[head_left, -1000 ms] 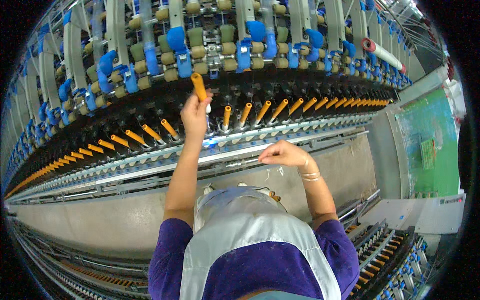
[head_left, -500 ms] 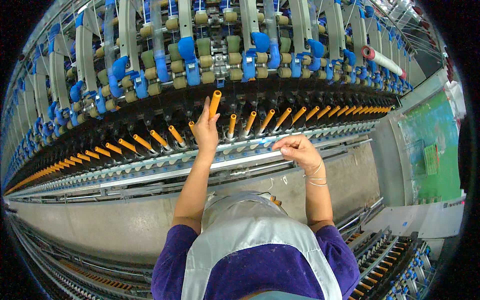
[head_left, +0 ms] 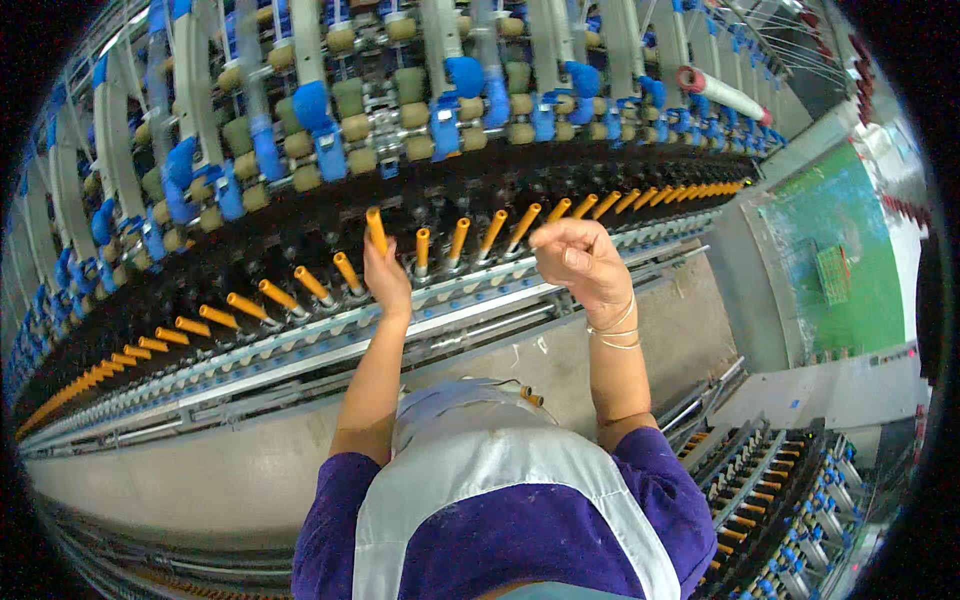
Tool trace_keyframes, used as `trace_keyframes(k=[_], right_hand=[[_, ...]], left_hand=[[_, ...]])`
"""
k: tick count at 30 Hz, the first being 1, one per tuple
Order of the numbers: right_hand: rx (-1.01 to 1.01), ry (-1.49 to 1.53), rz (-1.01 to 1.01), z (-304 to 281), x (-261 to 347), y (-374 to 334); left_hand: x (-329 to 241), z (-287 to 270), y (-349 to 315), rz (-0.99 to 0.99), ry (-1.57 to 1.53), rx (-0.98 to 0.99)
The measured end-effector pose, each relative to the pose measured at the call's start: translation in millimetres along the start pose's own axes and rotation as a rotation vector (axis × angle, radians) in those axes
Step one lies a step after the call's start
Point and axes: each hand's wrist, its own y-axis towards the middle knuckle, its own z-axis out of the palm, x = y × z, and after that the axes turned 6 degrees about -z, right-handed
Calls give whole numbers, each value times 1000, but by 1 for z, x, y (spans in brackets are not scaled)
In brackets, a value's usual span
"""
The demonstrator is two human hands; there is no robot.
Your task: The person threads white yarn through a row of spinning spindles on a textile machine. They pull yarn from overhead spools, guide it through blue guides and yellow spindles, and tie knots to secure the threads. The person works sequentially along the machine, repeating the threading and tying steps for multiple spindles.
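A long row of orange bobbin tubes [head_left: 490,236] stands on the spindles of a spinning frame. My left hand [head_left: 388,284] is closed around one orange bobbin tube [head_left: 376,232] in that row, between its neighbours. Its lower end is hidden by my fingers, so I cannot tell how far it sits on the spindle. My right hand [head_left: 588,264] is raised in front of the tubes further right, thumb and fingers curled together. Whether a thread is pinched in it is too small to make out. Bracelets circle the right wrist.
Above the row run drafting rollers [head_left: 355,127] with blue-tipped grey arms [head_left: 312,105]. A white roll with red ends [head_left: 725,94] lies across the arms at right. A metal rail [head_left: 450,318] borders the row below. Behind me is another frame [head_left: 760,500].
My left hand has lowered the orange tube from above the row to among its neighbours. My right hand has risen towards the tubes. The whole view has shifted and tilted slightly.
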Motion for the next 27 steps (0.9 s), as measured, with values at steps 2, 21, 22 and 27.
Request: trace_keyframes(k=[2,21,22,27], right_hand=[[22,95,-162,21,20,14],[-281,-1284,-612,86,-43,155],[-322,-1197,-457,69,-83,129],[304,-1505,457,34,-200,43]], left_hand=[[22,8,-13,-116,232,25],[228,-15,-90,-1745,-309,-87],[213,-26,-91,-1760,-325,-18],[73,-85,-83,-1359,-256,616]])
